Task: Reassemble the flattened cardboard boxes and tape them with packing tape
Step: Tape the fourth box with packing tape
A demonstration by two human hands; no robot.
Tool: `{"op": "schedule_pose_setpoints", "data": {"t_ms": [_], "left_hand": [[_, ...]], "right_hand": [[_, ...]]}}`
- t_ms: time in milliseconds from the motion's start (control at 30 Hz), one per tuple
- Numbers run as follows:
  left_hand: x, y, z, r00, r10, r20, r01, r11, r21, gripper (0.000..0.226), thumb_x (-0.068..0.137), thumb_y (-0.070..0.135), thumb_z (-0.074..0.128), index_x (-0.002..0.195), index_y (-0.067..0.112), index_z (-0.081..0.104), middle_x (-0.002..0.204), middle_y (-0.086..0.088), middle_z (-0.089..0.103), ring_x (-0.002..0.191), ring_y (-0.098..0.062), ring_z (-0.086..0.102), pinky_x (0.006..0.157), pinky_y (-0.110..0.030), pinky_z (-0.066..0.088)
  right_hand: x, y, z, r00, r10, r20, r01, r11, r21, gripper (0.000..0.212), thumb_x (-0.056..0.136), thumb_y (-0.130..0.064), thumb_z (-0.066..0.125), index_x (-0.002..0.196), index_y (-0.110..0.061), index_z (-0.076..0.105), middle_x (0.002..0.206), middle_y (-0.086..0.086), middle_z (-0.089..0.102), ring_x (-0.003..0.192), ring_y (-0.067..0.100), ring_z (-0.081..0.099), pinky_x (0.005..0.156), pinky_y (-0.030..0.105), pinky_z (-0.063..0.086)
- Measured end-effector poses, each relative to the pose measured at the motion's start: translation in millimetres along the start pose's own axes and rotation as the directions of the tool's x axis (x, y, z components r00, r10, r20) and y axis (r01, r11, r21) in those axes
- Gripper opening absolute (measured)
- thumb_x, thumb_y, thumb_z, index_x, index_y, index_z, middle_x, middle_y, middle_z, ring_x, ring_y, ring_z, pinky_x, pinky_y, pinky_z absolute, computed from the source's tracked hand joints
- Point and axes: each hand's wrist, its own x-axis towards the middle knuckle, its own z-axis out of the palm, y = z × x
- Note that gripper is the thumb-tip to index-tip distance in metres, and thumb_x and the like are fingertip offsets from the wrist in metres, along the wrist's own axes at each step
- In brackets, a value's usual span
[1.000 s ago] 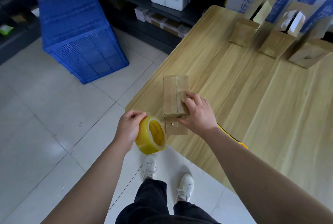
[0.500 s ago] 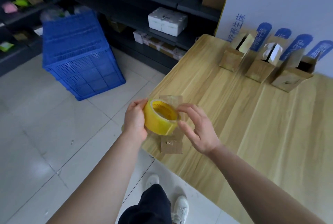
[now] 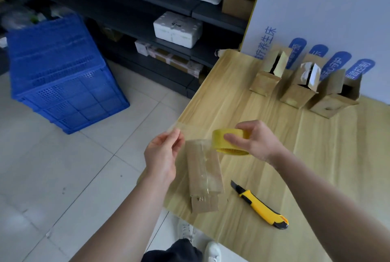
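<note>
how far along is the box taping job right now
Done: three small brown cardboard boxes stand formed at the back of the wooden table, top flaps open. In hand: the right hand holds the yellow packing tape roll while the left hand pinches the pulled-out clear strip above the long brown box. Left: pressing down and cutting, perhaps with the yellow utility knife.

Small brown cardboard box [image 3: 203, 169]: lying flat at the table's 7 o'clock corner, long axis toward 12, near flap open, clear strip along its top. Yellow tape roll [image 3: 231, 142]: raised just above the box's far end. Three more boxes [image 3: 295, 84] at 1 o'clock, top flaps open.
</note>
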Motion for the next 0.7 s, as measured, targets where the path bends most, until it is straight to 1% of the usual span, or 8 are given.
{"op": "schedule_pose_setpoints", "data": {"t_ms": [133, 233, 300, 400, 500, 567, 633, 700], "left_hand": [[12.5, 0.2, -2.0, 1.000, 0.020, 0.021, -0.021, 0.997, 0.068, 0.026, 0.077, 0.001, 0.076, 0.099, -0.003, 0.062, 0.079, -0.011, 0.072, 0.072, -0.019, 0.071, 0.066, -0.025, 0.058], [20.4, -2.5, 1.0, 0.997, 0.061, 0.052, -0.068, 0.986, 0.151, 0.018, 0.083, 0.011, 0.073, 0.091, -0.003, 0.065, 0.076, -0.012, 0.072, 0.071, -0.019, 0.070, 0.065, -0.027, 0.058], [24.4, -8.4, 1.8, 0.992, 0.120, 0.047, -0.128, 0.965, 0.228, 0.020, 0.085, 0.015, 0.072, 0.088, -0.004, 0.066, 0.074, -0.010, 0.072, 0.070, -0.018, 0.070, 0.067, -0.028, 0.058], [25.2, -22.7, -2.1, 0.978, 0.211, -0.006, -0.199, 0.932, 0.304, 0.015, 0.083, 0.017, 0.074, 0.077, 0.005, 0.068, 0.067, -0.001, 0.072, 0.063, -0.010, 0.069, 0.061, -0.020, 0.056], [23.3, -39.0, -10.6, 0.964, 0.250, -0.094, -0.199, 0.906, 0.372, 0.015, 0.080, 0.024, 0.078, 0.075, 0.013, 0.069, 0.063, 0.009, 0.071, 0.056, 0.002, 0.064, 0.053, -0.010, 0.048], [22.7, -49.8, -14.8, 0.963, 0.237, -0.126, -0.177, 0.915, 0.364, 0.013, 0.081, 0.021, 0.077, 0.076, 0.012, 0.069, 0.062, 0.008, 0.070, 0.057, 0.001, 0.063, 0.054, -0.011, 0.049], [21.5, -59.4, -16.1, 0.960, 0.230, -0.163, -0.152, 0.910, 0.387, 0.010, 0.082, 0.019, 0.075, 0.075, 0.016, 0.070, 0.062, 0.009, 0.070, 0.060, 0.000, 0.064, 0.058, -0.012, 0.052], [20.8, -66.2, -15.4, 0.953, 0.216, -0.213, -0.120, 0.913, 0.390, 0.010, 0.082, 0.023, 0.075, 0.074, 0.021, 0.070, 0.065, 0.013, 0.071, 0.065, 0.004, 0.066, 0.061, -0.008, 0.051]], "right_hand": [[15.7, 0.7, -6.4, 0.999, 0.052, 0.012, -0.052, 0.998, -0.031, 0.036, 0.082, -0.041, 0.072, 0.066, -0.010, 0.063, 0.058, -0.002, 0.048, 0.053, 0.012, 0.045, 0.052, 0.031, 0.039], [24.9, 7.5, -8.5, 0.996, 0.084, -0.006, -0.085, 0.995, -0.051, 0.039, 0.080, -0.046, 0.072, 0.061, -0.014, 0.060, 0.053, -0.008, 0.044, 0.049, 0.010, 0.042, 0.050, 0.027, 0.036], [31.0, 13.0, -8.6, 0.995, 0.097, -0.024, -0.099, 0.989, -0.110, 0.044, 0.078, -0.052, 0.071, 0.058, -0.015, 0.058, 0.050, -0.011, 0.041, 0.046, 0.007, 0.039, 0.047, 0.021, 0.033], [39.1, 18.9, -6.0, 0.992, 0.125, 0.017, -0.117, 0.963, -0.242, 0.049, 0.073, -0.061, 0.067, 0.060, -0.015, 0.060, 0.053, -0.007, 0.046, 0.048, 0.010, 0.044, 0.047, 0.023, 0.036], [46.5, 23.8, -4.2, 0.991, 0.116, 0.063, -0.086, 0.931, -0.354, 0.053, 0.069, -0.069, 0.061, 0.061, -0.016, 0.061, 0.055, -0.002, 0.052, 0.050, 0.011, 0.048, 0.048, 0.026, 0.040], [51.4, 27.2, -1.6, 0.990, 0.104, 0.093, -0.054, 0.903, -0.427, 0.053, 0.065, -0.075, 0.054, 0.057, -0.022, 0.055, 0.055, -0.006, 0.052, 0.052, 0.008, 0.050, 0.048, 0.025, 0.038], [55.6, 31.1, 1.7, 0.989, 0.095, 0.116, -0.024, 0.862, -0.506, 0.051, 0.064, -0.077, 0.049, 0.056, -0.027, 0.049, 0.055, -0.012, 0.049, 0.057, 0.003, 0.048, 0.052, 0.024, 0.036], [60.5, 34.7, 4.4, 0.988, 0.085, 0.126, 0.002, 0.820, -0.572, 0.055, 0.064, -0.079, 0.045, 0.057, -0.025, 0.050, 0.056, -0.012, 0.050, 0.059, 0.001, 0.046, 0.054, 0.027, 0.042]]}}
